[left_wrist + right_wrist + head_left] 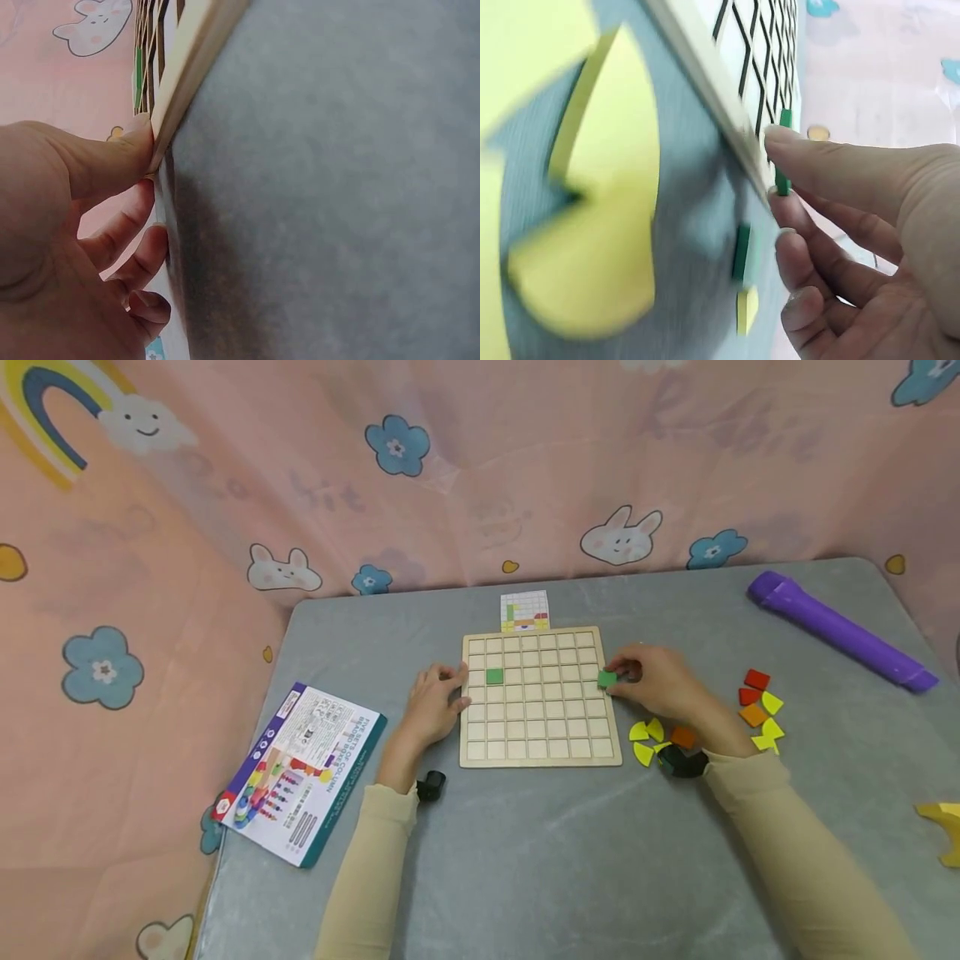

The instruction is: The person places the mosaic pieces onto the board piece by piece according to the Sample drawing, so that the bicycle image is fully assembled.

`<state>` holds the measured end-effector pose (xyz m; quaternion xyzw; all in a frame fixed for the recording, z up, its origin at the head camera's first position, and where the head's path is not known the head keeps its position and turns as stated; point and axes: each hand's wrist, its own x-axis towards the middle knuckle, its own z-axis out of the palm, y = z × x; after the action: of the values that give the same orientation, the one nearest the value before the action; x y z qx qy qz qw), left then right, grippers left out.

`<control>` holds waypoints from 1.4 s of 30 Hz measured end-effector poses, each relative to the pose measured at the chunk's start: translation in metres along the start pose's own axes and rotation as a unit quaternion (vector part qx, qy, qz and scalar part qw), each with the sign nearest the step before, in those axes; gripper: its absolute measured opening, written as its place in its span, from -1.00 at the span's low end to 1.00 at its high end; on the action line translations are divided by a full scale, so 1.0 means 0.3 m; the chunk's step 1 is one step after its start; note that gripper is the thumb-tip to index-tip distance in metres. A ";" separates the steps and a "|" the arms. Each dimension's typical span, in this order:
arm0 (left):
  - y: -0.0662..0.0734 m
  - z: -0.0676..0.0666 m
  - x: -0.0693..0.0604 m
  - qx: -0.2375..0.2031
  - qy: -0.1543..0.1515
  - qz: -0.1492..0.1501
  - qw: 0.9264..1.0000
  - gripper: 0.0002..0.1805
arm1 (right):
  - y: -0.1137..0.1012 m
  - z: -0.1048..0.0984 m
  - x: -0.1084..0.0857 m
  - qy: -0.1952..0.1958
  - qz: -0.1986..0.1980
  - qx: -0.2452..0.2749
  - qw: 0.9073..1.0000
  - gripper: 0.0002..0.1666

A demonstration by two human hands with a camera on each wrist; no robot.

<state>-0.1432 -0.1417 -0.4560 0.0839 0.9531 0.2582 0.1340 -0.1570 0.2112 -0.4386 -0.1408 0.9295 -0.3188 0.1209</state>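
Note:
A wooden grid board (540, 763) lies flat on the table, one green square (494, 676) in a cell at its upper left. My left hand (431, 703) is at the board's left edge; in the left wrist view, thumb and index finger pinch the rim (184, 82). Between thumb and index finger, my right hand (660, 681) holds a second green square (607, 678) at the board's right edge. That square (784, 154) stands edge-on in the right wrist view. A small card (525, 608) with a coloured grid pattern touches the board's top edge.
Yellow pieces (642, 753) and an orange piece (683, 737) lie by my right wrist. Farther right are red (757, 679), orange and yellow pieces. A purple tube (840, 631) lies at the back right, a printed box (300, 772) at the left, a yellow object (947, 827) at the right edge.

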 end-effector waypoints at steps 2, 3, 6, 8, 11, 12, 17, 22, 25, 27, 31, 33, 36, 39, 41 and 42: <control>0.000 0.000 0.001 0.001 0.000 0.000 1.000 -0.30 | -0.022 0.014 0.016 -0.007 -0.008 0.003 1.000 -0.67; 0.001 0.000 0.001 0.001 0.001 0.001 1.000 -0.30 | -0.035 0.022 0.024 -0.013 -0.010 0.009 1.000 -0.68; 0.002 0.001 0.004 0.002 -0.001 0.002 1.000 -0.30 | -0.078 0.049 0.054 -0.028 -0.018 0.029 0.999 -0.70; 0.003 0.000 0.004 0.001 0.000 0.001 1.000 -0.30 | -0.108 0.072 0.077 -0.030 -0.031 0.034 0.999 -0.71; 0.003 0.001 0.001 0.000 0.003 0.000 1.000 -0.30 | -0.157 0.112 0.110 -0.030 -0.051 0.038 0.998 -0.71; 0.002 0.002 -0.002 -0.001 0.003 -0.002 1.000 -0.30 | -0.172 0.127 0.120 -0.033 -0.054 0.043 0.997 -0.71; 0.001 0.009 -0.008 0.000 -0.001 -0.010 1.000 -0.30 | -0.240 0.193 0.154 -0.035 -0.054 0.063 0.996 -0.71; 0.001 0.006 -0.002 0.000 0.004 -0.009 1.000 -0.31 | -0.290 0.248 0.174 -0.028 -0.064 0.056 0.996 -0.73; 0.003 0.002 0.002 0.001 0.007 -0.005 1.000 -0.32 | -0.306 0.276 0.180 -0.027 -0.065 0.041 0.997 -0.75; 0.004 -0.002 0.003 0.002 0.008 -0.002 1.000 -0.32 | -0.314 0.288 0.181 -0.024 -0.059 0.037 0.997 -0.77; 0.004 -0.003 0.003 0.003 0.009 0.001 1.000 -0.32 | -0.329 0.302 0.184 -0.017 -0.051 0.038 0.998 -0.83; 0.003 -0.003 0.003 0.003 0.008 0.000 1.000 -0.32 | -0.336 0.304 0.186 -0.016 -0.052 0.038 0.998 -0.85; 0.004 -0.001 0.004 0.000 0.008 -0.003 1.000 -0.31 | -0.348 0.306 0.189 -0.020 -0.052 0.038 0.998 -0.87; 0.003 0.001 0.005 0.000 0.010 -0.003 1.000 -0.31 | -0.356 0.314 0.195 -0.017 -0.053 0.035 0.998 -0.90; 0.003 0.001 0.004 0.001 0.011 -0.001 1.000 -0.31 | -0.361 0.323 0.200 -0.010 -0.049 0.031 0.998 -0.89; 0.002 0.001 0.004 0.002 0.010 -0.001 1.000 -0.31 | -0.362 0.327 0.202 -0.006 -0.047 0.028 0.998 -0.86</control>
<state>-0.1443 -0.1407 -0.4563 0.0807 0.9549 0.2575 0.1241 -0.1625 0.0536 -0.4540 -0.1827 0.9117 -0.3495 0.1156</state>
